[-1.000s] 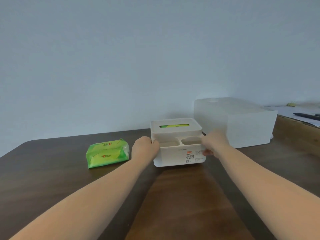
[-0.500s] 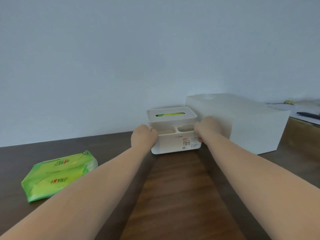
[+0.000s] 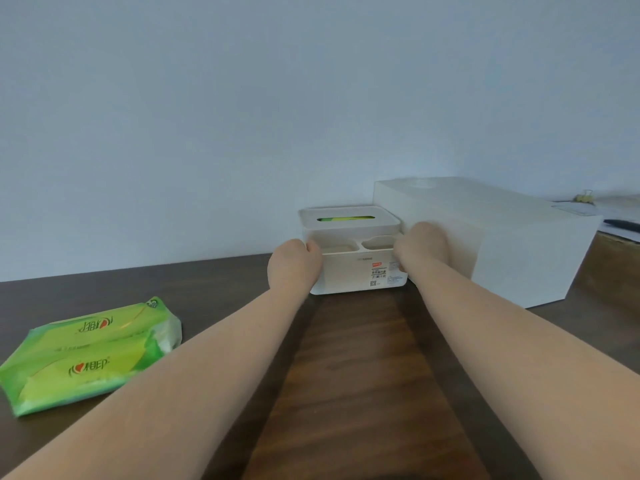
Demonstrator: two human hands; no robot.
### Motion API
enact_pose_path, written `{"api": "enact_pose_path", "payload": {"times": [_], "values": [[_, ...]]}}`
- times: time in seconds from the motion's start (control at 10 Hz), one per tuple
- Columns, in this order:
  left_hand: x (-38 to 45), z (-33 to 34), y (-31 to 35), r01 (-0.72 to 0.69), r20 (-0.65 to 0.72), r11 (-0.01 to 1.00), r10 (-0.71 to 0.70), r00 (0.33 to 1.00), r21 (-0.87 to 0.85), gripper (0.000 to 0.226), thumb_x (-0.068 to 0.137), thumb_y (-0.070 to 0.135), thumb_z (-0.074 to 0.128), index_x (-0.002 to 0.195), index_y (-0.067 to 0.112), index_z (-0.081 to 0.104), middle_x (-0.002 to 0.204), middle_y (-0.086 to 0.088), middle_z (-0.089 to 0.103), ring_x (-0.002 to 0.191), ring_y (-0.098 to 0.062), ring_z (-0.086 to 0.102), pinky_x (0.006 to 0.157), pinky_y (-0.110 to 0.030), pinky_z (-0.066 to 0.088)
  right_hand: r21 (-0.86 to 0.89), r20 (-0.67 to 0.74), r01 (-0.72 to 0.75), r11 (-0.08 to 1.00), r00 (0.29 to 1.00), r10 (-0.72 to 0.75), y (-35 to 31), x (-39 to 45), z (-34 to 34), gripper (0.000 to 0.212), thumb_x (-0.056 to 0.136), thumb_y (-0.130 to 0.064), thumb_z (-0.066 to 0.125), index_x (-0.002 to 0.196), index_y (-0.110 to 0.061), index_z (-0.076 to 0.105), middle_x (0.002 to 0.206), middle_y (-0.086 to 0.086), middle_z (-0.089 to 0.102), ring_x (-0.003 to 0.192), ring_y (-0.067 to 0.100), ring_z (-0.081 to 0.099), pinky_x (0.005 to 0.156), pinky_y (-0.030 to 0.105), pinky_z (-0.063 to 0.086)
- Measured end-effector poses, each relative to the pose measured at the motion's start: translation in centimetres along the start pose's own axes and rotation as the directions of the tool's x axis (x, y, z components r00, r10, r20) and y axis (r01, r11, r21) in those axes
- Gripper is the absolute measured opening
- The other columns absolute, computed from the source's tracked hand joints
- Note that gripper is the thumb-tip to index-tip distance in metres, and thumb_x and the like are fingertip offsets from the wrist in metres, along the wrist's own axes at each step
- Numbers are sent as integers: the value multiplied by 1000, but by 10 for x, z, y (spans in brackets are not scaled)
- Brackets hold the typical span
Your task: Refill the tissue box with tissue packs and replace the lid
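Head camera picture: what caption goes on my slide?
Both hands grip the white tissue box; a green tissue pack lies nearby.

The worktop (image 3: 360, 358) is dark brown wood with visible grain and a soft sheen. The tissue box (image 3: 349, 271) looks like smooth, matt white plastic, with a printed paper label (image 3: 379, 273). The green tissue pack (image 3: 86, 351) wears glossy, crinkled plastic film. The larger white box (image 3: 512, 251) appears matt, faintly translucent.
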State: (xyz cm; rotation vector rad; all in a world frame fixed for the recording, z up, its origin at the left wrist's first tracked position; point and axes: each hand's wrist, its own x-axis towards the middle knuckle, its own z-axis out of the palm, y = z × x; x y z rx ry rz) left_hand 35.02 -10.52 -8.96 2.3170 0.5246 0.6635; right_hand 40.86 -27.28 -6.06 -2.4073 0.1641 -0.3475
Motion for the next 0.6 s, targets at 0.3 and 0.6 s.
{"api": "enact_pose_path", "payload": {"times": [0.3, 0.6], "values": [[-28, -9, -23, -190, 71, 982, 190, 979, -8, 56, 103, 34, 25, 53, 13, 38, 63, -5, 50, 72, -25, 49, 66, -30, 34, -68, -10, 22, 997, 1000, -23, 2, -22, -12, 27, 92, -5, 45, 113, 2, 61, 121, 20, 62, 114, 36, 58, 83, 35, 48], [-48, -16, -55, -95, 98, 993, 88, 991, 69, 36, 95, 24, 39, 88, 0, 64, 91, -12, 68, 88, -29, 60, 72, -35, 46, -121, 169, 248, 961, 959, -226, -7, -61, -39, 35, 84, 2, 43, 105, -9, 69, 87, 0, 62, 80, 25, 52, 53, 23, 34]]}}
